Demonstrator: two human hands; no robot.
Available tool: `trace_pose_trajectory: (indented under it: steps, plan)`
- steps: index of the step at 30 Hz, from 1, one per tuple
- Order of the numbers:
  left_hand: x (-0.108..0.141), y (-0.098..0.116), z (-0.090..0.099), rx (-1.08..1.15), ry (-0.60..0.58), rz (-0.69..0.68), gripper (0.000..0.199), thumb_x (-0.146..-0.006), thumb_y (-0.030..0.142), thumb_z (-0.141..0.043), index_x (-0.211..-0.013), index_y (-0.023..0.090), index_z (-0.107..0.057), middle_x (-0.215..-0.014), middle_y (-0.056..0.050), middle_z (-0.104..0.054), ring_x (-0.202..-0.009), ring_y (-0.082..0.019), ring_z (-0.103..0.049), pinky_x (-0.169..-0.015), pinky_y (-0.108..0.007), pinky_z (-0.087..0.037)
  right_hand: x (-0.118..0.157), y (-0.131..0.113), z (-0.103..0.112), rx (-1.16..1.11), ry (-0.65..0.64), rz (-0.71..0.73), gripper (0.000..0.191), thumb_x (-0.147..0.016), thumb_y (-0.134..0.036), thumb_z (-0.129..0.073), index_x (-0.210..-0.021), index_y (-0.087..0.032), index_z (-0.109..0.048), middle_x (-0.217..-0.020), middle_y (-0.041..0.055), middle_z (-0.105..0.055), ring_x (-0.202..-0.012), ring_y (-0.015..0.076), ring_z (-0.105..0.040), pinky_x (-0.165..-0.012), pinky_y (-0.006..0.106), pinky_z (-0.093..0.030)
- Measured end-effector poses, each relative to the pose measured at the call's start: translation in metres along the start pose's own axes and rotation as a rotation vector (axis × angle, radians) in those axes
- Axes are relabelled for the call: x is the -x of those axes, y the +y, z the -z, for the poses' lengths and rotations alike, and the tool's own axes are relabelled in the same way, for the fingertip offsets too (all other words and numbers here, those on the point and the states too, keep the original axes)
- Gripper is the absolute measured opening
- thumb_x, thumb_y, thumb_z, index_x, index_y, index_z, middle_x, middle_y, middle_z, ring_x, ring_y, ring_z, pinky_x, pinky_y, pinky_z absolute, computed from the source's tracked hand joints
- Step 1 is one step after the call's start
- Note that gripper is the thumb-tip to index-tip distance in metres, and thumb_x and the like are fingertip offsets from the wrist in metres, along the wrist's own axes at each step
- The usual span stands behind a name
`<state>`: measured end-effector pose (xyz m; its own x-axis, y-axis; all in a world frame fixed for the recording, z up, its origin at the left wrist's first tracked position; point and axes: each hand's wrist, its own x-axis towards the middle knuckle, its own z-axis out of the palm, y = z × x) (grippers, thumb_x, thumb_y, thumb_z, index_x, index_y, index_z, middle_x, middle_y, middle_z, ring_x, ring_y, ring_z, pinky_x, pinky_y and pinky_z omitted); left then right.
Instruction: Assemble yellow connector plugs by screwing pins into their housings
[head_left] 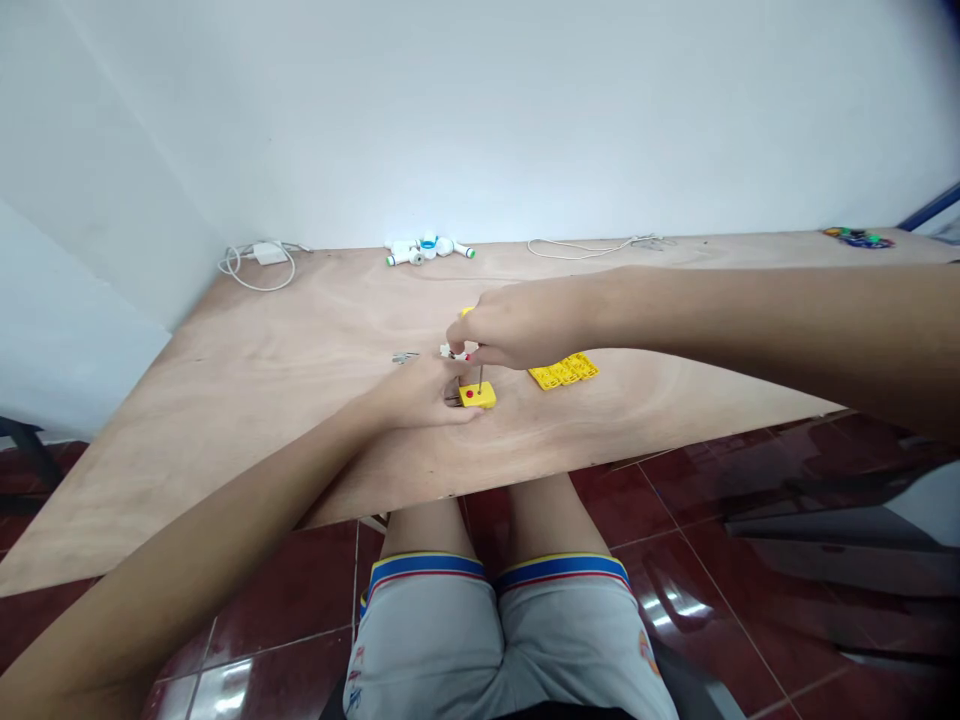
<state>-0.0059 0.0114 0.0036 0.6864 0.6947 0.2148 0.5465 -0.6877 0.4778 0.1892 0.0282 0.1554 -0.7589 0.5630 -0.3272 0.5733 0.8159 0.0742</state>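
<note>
A small yellow block (pixel 486 396) with a red button on its face rests on the wooden table. My left hand (pixel 431 392) is closed round its left side, with thin metal pins visible beside it. Above it my right hand (pixel 501 328) pinches a screwdriver (pixel 481 378), whose thin shaft points down to the top of the block. The handle is mostly hidden by the fingers. A white and red piece (pixel 450 351) shows just behind the hands, partly covered. Another bit of yellow peeks out behind the right hand.
Yellow moulded pieces (pixel 564 371) lie right of the hands, small metal parts (pixel 405 357) to the left. Along the wall are a white charger with cable (pixel 266 253), a white-blue jointed object (pixel 430 249), a thin cable (pixel 581 250) and a coloured item (pixel 859 238).
</note>
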Motion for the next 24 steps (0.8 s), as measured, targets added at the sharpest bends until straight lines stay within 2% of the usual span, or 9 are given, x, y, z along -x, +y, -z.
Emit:
trace_pose_trajectory:
  steps: [3,6,11,14,19,21,24]
  plan:
    - [0.0,0.001,0.001,0.023,-0.014,0.008,0.029,-0.089,0.048,-0.075,-0.086,0.021,-0.063,-0.074,0.0,-0.062,-0.067,-0.017,-0.056,-0.065,-0.031,-0.037,-0.001,0.002,-0.003,0.021,-0.029,0.011,0.026,-0.109,-0.025,-0.056,-0.12,-0.019,-0.08,-0.1,0.0108,-0.079,-0.083,0.0245,-0.065,-0.067,0.039,-0.039]
    - [0.0,0.0,0.001,0.047,-0.03,0.004,0.025,-0.088,0.045,-0.074,-0.088,0.021,-0.065,-0.072,0.001,-0.06,-0.066,-0.016,-0.056,-0.065,-0.031,-0.038,-0.001,0.006,-0.003,-0.091,-0.006,0.035,0.032,-0.107,-0.023,-0.055,-0.131,-0.023,-0.076,-0.095,0.008,-0.079,-0.087,0.025,-0.068,-0.069,0.038,-0.041]
    - [0.0,-0.001,0.001,0.035,-0.032,0.027,0.031,-0.088,0.05,-0.073,-0.085,0.021,-0.062,-0.071,0.001,-0.057,-0.066,-0.017,-0.054,-0.065,-0.031,-0.036,0.001,0.016,-0.009,-0.16,0.051,0.126,0.033,-0.107,-0.025,-0.056,-0.135,-0.024,-0.074,-0.103,0.0078,-0.081,-0.095,0.0263,-0.07,-0.074,0.038,-0.042]
    - [-0.001,-0.001,0.0,0.038,-0.041,0.03,0.034,-0.088,0.052,-0.073,-0.083,0.022,-0.057,-0.072,0.001,-0.057,-0.066,-0.017,-0.054,-0.066,-0.031,-0.036,0.004,0.017,-0.011,-0.18,0.062,0.162,0.032,-0.106,-0.021,-0.055,-0.129,-0.024,-0.076,-0.113,0.0077,-0.082,-0.098,0.0255,-0.07,-0.077,0.037,-0.043]
    - [-0.002,-0.001,0.0,0.019,-0.017,-0.007,0.034,-0.088,0.051,-0.074,-0.083,0.023,-0.056,-0.072,0.001,-0.058,-0.069,-0.018,-0.056,-0.068,-0.032,-0.036,0.01,0.01,-0.009,-0.135,0.02,0.0,0.033,-0.108,-0.024,-0.051,-0.122,-0.019,-0.08,-0.102,0.0102,-0.08,-0.083,0.0238,-0.067,-0.073,0.038,-0.041]
    - [-0.002,-0.002,0.001,0.013,-0.014,-0.024,0.03,-0.089,0.049,-0.074,-0.086,0.023,-0.059,-0.072,0.001,-0.058,-0.07,-0.019,-0.056,-0.069,-0.032,-0.037,0.01,0.009,-0.008,-0.135,0.009,-0.007,0.034,-0.108,-0.026,-0.051,-0.126,-0.02,-0.08,-0.098,0.0097,-0.08,-0.08,0.0232,-0.066,-0.071,0.037,-0.04]
    - [-0.001,-0.003,0.001,0.016,-0.027,-0.017,0.03,-0.089,0.049,-0.073,-0.087,0.022,-0.061,-0.072,0.001,-0.059,-0.068,-0.018,-0.056,-0.068,-0.032,-0.037,0.009,0.012,-0.011,-0.15,0.041,0.039,0.036,-0.108,-0.027,-0.053,-0.133,-0.022,-0.079,-0.1,0.0096,-0.08,-0.086,0.0245,-0.068,-0.071,0.037,-0.04]
